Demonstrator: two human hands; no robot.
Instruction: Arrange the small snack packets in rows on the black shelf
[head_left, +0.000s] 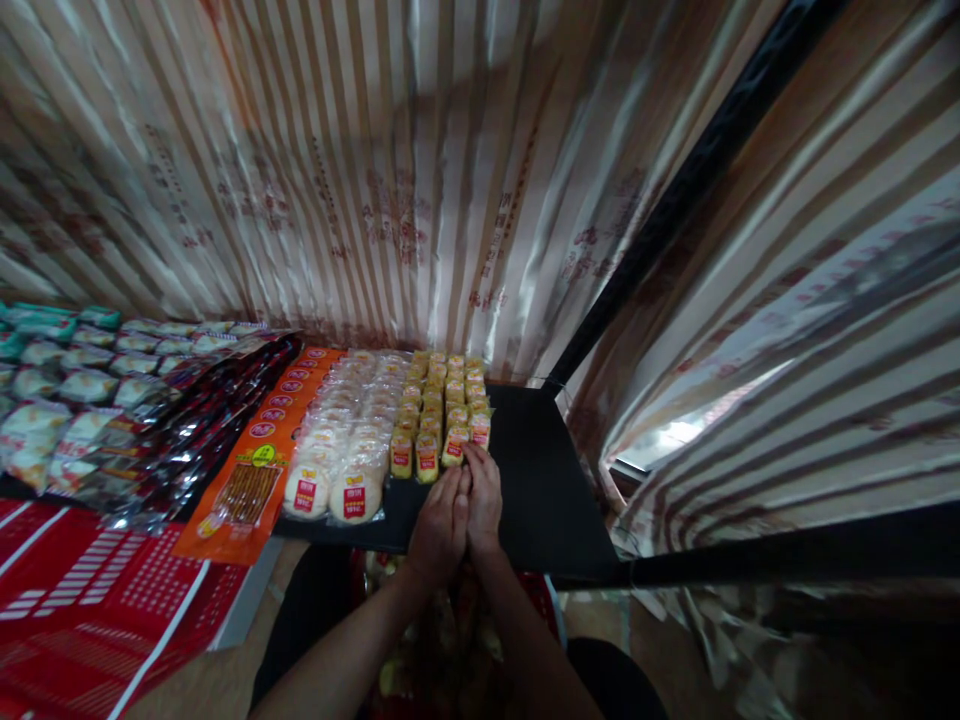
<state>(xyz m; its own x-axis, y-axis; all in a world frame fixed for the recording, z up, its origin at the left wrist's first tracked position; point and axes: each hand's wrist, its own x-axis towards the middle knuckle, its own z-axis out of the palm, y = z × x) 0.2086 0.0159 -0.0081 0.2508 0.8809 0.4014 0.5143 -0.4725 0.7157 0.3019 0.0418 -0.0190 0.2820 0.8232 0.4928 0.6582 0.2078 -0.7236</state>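
My left hand [441, 527] and my right hand [484, 497] are pressed together at the front edge of a black shelf [536, 480]. Their fingers are closed, and whatever lies between the palms is hidden. The fingertips of my right hand touch a small yellow wrapped cake [455, 447] with a red label, at the front of a row. Just left of it stand more rows of the same wrapped cakes [427, 455]. Beyond those are two rows of larger round white packaged cakes [357, 492]. Under my forearms sits a container of yellowish packets [394, 678], mostly in shadow.
An orange snack bag [247, 490] overhangs the shelf edge. Dark shiny packets [202, 430] and white wrapped packets [86, 385] fill the left side. A red basket [90, 600] stands below. Striped plastic sheeting [420, 180] hangs behind, and a black post [660, 230] slants at the right.
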